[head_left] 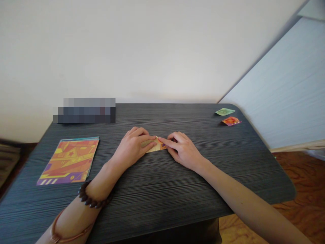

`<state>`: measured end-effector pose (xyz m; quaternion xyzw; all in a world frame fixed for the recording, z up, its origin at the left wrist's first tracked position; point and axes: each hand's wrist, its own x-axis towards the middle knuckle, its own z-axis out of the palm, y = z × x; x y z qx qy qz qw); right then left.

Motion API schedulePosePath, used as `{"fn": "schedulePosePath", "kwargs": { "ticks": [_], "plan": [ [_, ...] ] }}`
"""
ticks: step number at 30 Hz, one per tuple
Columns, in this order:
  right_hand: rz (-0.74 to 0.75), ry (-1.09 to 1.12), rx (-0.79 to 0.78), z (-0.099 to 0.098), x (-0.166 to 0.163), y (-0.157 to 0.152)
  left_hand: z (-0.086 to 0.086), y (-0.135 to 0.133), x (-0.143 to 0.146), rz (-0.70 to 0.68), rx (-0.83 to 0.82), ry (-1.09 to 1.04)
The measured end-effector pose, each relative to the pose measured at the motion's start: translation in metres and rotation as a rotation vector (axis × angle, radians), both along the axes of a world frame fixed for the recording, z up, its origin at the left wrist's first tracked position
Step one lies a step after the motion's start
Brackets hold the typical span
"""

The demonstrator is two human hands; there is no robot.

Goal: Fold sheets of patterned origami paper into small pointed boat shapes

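Note:
Between my hands, near the middle of the dark table (162, 189), lies a small folded piece of origami paper (157, 146), cream with an orange and purple patch at its right end. My left hand (134, 144) has its thumb and index finger closed on the paper's left part. The fingertips of my right hand (181, 147) pinch its right end. Both hands rest low over the tabletop, and the fingers cover much of the paper. A dark bead bracelet (90, 198) and a thin brown cord bracelet (68, 234) circle my left wrist and forearm.
A stack of patterned paper sheets (68, 161) lies at the left. Behind it a pixelated dark object (86, 113) stands by the wall (162, 51). At the far right are a green folded paper piece (225, 112) and an orange folded paper piece (231, 121).

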<state>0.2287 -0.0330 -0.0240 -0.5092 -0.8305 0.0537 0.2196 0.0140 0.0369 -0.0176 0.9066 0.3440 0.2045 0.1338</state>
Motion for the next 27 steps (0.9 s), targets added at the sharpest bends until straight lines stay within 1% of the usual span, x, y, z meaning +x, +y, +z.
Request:
{"fn": "schedulePosePath", "kwargs": {
  "ticks": [5,10,14,20,27],
  "plan": [
    [-0.068,0.03,0.058,-0.001,-0.0006,0.0002,-0.0015,0.002,-0.0001,-0.01,0.011,0.02],
    [-0.023,-0.035,0.101,0.0039,0.0008,-0.001,-0.0028,0.003,-0.001,-0.022,0.014,0.005],
    [0.008,-0.088,0.087,0.0053,0.001,-0.0015,-0.0022,0.0027,-0.0015,-0.018,0.015,0.002],
    [0.017,-0.114,0.075,0.0058,0.0009,-0.001,0.0032,0.0005,0.0,-0.009,-0.005,0.04],
    [0.027,-0.124,0.047,0.0069,0.0005,-0.0006,0.0029,0.0002,-0.001,-0.007,0.046,0.099]
  ]
}}
